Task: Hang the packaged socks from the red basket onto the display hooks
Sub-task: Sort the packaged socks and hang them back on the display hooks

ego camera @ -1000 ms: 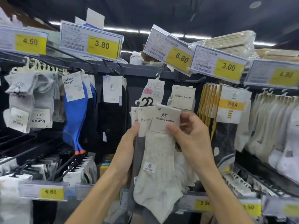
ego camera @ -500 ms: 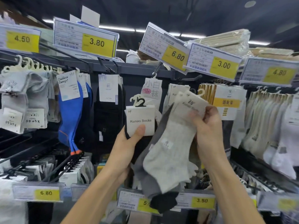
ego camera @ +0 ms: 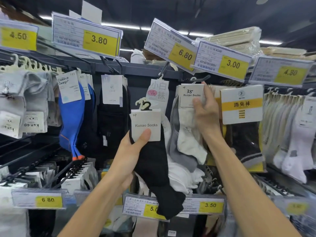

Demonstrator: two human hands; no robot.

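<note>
My left hand (ego camera: 131, 151) grips a pack of black socks (ego camera: 153, 168) by its white "Kunao Socks" card, thumb on the card's front, plastic hangers sticking up above it. My right hand (ego camera: 204, 113) pinches the card of a light grey sock pack (ego camera: 189, 134) held up at a dark display hook (ego camera: 203, 78) under the 3.00 tag. The pack's small white hanger sits at the hook's tip. More grey and white socks hang behind it. The red basket is out of view.
Rows of hooks carry hung socks: grey pairs (ego camera: 25, 100) at left, blue and black pairs (ego camera: 73, 117), a yellow-labelled pack (ego camera: 242, 104) right of my hand, white socks (ego camera: 290, 134) far right. Price tags (ego camera: 181, 52) jut out overhead. Lower hooks and price rails (ego camera: 210, 205) sit below.
My right hand has carried the light grey pack up and right to the hook. My left hand stays lower, keeping only the black packs. The camera has tilted slightly.
</note>
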